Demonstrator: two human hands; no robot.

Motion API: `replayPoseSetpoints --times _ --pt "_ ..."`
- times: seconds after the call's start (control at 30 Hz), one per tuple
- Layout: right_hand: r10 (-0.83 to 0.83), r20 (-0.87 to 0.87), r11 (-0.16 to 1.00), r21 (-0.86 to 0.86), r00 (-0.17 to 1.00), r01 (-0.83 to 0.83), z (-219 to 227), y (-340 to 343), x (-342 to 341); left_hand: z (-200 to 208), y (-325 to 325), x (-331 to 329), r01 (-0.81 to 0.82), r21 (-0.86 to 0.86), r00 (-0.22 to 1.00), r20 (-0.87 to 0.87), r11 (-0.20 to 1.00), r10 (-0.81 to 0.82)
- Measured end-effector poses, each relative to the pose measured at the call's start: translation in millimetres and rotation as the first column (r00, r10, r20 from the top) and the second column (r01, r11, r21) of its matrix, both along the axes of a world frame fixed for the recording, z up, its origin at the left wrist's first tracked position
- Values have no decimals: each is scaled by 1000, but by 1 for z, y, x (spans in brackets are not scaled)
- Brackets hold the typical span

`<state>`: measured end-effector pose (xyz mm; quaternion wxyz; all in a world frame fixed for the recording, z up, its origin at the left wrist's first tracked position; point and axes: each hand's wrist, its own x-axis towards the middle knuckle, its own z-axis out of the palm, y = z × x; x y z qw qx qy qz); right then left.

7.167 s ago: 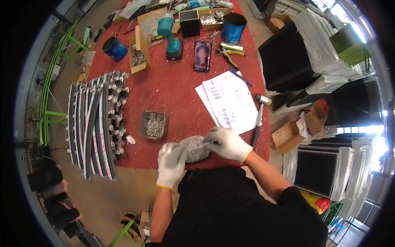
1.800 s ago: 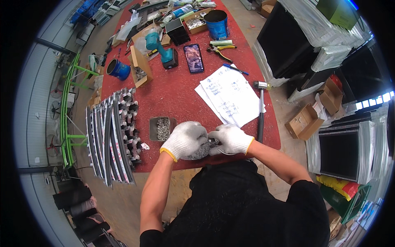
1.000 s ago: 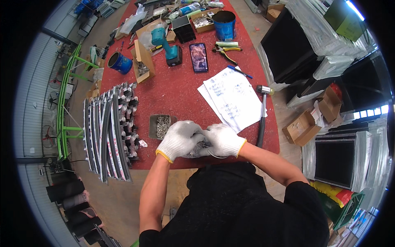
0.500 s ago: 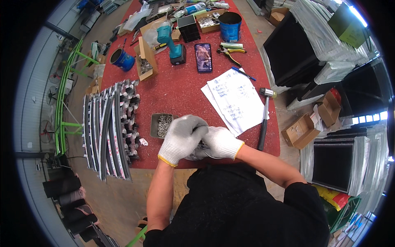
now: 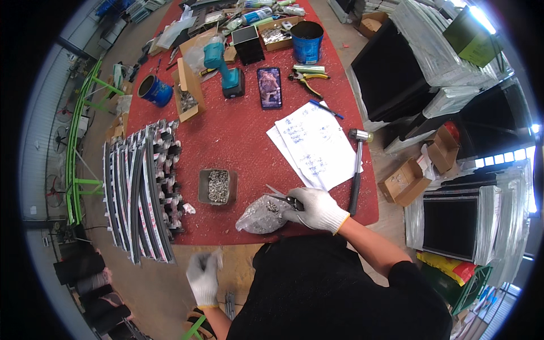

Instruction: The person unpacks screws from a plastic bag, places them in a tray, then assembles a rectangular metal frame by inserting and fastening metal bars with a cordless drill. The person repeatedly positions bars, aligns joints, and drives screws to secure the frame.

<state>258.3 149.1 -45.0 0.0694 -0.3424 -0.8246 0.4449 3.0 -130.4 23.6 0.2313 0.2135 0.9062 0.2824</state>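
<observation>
Head view: clear plastic bag (image 5: 256,218) of small metal parts lies at the six o'clock edge of the red desk (image 5: 238,144), four o'clock from the square bin (image 5: 203,188) of metal fasteners. Right hand (image 5: 318,209) grips scissors (image 5: 277,195), blades parted over the bag. Left hand (image 5: 202,279), off-desk at seven, blurred, can't tell if gripping. Step in hand, likely: snipping the bag open; next move calls for blades clear of the plastic.

Right fingers (image 5: 292,216) grip scissors (image 5: 291,200) by clear bag (image 5: 256,220).
</observation>
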Motion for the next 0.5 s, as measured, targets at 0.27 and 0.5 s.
replayPoseSetpoints --times 0.27,0.5 --pt "-238 227 962 -77 944 261 -4 21 24 -133 -102 11 31 -350 999 -4 936 -35" --pt "-360 280 929 17 890 371 -5 34 33 -166 -87 23 83 -508 990 140 857 -14"
